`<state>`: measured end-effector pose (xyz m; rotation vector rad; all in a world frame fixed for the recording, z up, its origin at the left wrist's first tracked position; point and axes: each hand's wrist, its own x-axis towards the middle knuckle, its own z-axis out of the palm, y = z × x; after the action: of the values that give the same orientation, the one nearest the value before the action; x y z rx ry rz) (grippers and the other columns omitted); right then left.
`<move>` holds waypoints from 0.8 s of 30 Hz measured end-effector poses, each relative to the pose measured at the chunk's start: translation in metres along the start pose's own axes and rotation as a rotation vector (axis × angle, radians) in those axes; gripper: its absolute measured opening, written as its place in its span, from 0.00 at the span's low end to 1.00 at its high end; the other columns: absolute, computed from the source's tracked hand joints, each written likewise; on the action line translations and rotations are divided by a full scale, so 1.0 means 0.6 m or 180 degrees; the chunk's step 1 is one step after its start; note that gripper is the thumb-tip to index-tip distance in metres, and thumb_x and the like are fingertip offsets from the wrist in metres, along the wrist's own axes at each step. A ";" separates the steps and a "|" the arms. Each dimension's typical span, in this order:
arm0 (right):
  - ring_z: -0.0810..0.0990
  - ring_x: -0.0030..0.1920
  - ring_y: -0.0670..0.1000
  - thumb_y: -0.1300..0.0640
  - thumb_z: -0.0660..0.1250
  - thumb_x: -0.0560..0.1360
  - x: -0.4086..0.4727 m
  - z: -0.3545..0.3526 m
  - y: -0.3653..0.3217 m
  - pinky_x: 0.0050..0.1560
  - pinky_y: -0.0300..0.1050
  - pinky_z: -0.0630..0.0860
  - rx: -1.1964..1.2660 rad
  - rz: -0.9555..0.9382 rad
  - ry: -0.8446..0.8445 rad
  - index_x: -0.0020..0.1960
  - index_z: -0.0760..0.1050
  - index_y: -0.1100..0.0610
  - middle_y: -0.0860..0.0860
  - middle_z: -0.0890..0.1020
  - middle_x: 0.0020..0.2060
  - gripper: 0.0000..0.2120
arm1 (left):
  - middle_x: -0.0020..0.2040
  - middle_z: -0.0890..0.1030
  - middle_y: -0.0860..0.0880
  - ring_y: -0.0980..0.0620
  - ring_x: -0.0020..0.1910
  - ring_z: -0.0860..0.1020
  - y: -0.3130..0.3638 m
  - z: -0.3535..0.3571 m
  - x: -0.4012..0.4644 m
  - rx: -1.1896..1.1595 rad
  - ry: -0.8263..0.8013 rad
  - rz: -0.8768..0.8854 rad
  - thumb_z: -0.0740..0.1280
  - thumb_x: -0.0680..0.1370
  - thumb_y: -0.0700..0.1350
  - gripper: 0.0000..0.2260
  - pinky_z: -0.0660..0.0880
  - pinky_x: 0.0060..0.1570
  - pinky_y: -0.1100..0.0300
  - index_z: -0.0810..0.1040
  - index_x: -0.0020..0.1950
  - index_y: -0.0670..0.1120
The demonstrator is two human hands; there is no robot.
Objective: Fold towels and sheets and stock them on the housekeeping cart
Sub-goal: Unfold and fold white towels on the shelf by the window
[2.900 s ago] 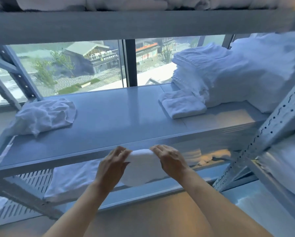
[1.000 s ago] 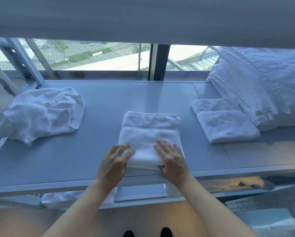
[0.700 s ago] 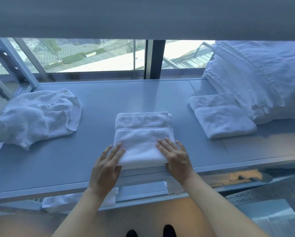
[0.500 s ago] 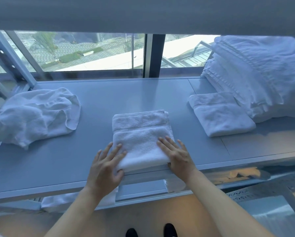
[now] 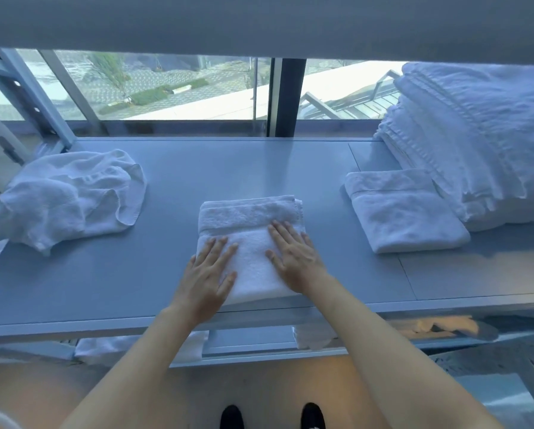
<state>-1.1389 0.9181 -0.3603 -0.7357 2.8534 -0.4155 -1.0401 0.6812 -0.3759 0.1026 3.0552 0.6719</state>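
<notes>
A folded white terry towel [image 5: 249, 243] lies near the front edge of the grey metal shelf [image 5: 166, 258], at its middle; the left hand [image 5: 208, 278] rests flat on its near left part, fingers straight and spread; the right hand [image 5: 293, 258] lies flat on its right side, fingers straight too; a crumpled white towel [image 5: 70, 196] sits well apart to the left; a second folded white towel [image 5: 402, 212] lies to the right, just beside a tall stack of folded white linen [image 5: 476, 144].
</notes>
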 end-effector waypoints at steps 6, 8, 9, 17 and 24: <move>0.44 0.83 0.47 0.41 0.51 0.86 -0.010 -0.032 0.100 0.81 0.60 0.46 -0.0060 0.0016 -0.0003 0.84 0.48 0.49 0.43 0.46 0.83 0.30 | 0.84 0.50 0.55 0.55 0.83 0.41 0.078 0.029 0.040 -0.0171 0.0003 0.0034 0.52 0.82 0.58 0.29 0.51 0.81 0.47 0.56 0.84 0.55; 0.47 0.83 0.48 0.43 0.53 0.85 -0.022 -0.051 0.142 0.81 0.60 0.47 0.0008 0.0082 0.0224 0.84 0.52 0.49 0.44 0.49 0.83 0.30 | 0.84 0.50 0.55 0.55 0.83 0.41 0.099 0.042 0.053 -0.0182 0.0010 0.0024 0.52 0.82 0.58 0.29 0.50 0.81 0.47 0.56 0.84 0.55; 0.48 0.83 0.49 0.43 0.54 0.85 -0.028 -0.062 0.167 0.80 0.61 0.48 0.0011 0.0151 0.0369 0.84 0.53 0.49 0.45 0.51 0.83 0.29 | 0.84 0.50 0.55 0.55 0.83 0.41 0.108 0.049 0.059 -0.0177 0.0026 0.0021 0.52 0.82 0.58 0.29 0.50 0.81 0.47 0.56 0.84 0.55; 0.48 0.83 0.52 0.41 0.55 0.84 -0.049 -0.128 0.359 0.80 0.62 0.48 -0.0103 0.1155 0.0307 0.84 0.53 0.50 0.48 0.50 0.84 0.31 | 0.84 0.51 0.54 0.55 0.83 0.42 0.180 0.093 0.117 -0.0225 0.0164 0.0034 0.47 0.80 0.62 0.32 0.51 0.81 0.47 0.57 0.84 0.55; 0.48 0.83 0.51 0.38 0.53 0.83 -0.051 -0.103 0.345 0.80 0.60 0.48 -0.0121 0.1014 0.0316 0.84 0.52 0.49 0.48 0.52 0.84 0.33 | 0.84 0.53 0.56 0.59 0.83 0.43 0.177 0.094 0.122 -0.0274 0.0235 0.0080 0.49 0.80 0.63 0.32 0.48 0.81 0.55 0.60 0.83 0.54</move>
<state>-1.2190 1.1212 -0.3626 -0.2621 3.0051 -0.3596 -1.1050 0.8055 -0.3822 0.1179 3.0941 0.8259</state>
